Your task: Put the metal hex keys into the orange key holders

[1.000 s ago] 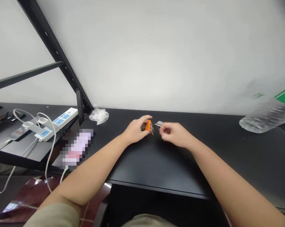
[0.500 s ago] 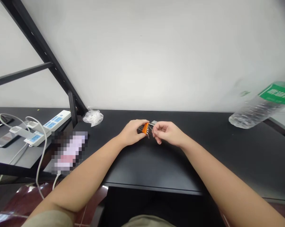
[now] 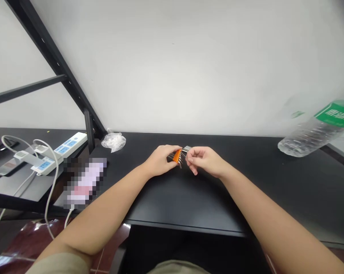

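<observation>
My left hand (image 3: pixel 159 161) is closed around an orange hex key holder (image 3: pixel 176 155), thumb on the near side and fingers on the far side. Several metal hex keys (image 3: pixel 180 163) stick out of the holder toward the right, and dark shafts show at its left. Just right of it, my right hand (image 3: pixel 202 160) is closed with thumb and forefinger pressed together; anything between them is too small to make out. Behind the fingers, between the two hands, a row of silvery key ends (image 3: pixel 186 148) shows.
Both hands are over a black table (image 3: pixel 172 201) against a white wall. A crumpled clear plastic bag (image 3: pixel 114 141) lies at the back left, near a blurred-out phone (image 3: pixel 87 180). Farther left are a white power strip (image 3: pixel 64 150) and cables. A large plastic bottle (image 3: pixel 306 137) stands at right.
The whole view has shifted slightly. Both hands keep nearly the same pose, the left still holding the hex key holder and the right still pinched beside it.
</observation>
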Motion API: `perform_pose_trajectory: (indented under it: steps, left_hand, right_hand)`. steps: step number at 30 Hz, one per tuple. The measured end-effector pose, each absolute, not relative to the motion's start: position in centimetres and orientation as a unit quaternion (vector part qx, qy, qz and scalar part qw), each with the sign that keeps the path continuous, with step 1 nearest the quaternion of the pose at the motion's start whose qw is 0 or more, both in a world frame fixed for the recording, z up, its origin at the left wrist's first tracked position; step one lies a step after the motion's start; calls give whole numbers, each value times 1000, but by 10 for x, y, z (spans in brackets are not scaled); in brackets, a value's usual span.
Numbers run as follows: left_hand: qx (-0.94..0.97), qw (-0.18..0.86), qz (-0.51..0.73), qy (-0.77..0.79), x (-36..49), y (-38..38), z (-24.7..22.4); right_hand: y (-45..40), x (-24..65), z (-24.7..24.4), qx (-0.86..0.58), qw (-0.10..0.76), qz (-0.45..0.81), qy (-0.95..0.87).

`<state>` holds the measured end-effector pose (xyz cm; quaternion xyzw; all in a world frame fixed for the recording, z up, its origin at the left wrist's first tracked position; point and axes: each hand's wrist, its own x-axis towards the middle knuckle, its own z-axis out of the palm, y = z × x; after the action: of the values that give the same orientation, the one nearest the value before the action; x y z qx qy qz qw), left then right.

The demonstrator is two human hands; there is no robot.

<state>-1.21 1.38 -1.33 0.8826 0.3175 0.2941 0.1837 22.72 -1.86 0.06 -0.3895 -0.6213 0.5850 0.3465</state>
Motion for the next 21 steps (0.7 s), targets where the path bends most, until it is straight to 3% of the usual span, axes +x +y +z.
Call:
perform_pose_trajectory:
  steps: [7, 10, 15, 21]
  left_hand:
    - [892, 175, 270, 318, -11, 13, -8]
    - [891, 179, 269, 320, -12, 13, -8]
    - [879, 211, 278, 325, -14, 14, -10]
    - [893, 175, 261, 321, -12, 16, -13]
  right_hand:
    - [-17, 231, 1, -406, 408, 528, -624]
    - [-20, 233, 5, -430, 389, 446, -682]
    - [-28, 234, 15, -431, 339, 191, -814]
    - [-31, 228, 18, -427, 326, 144, -831]
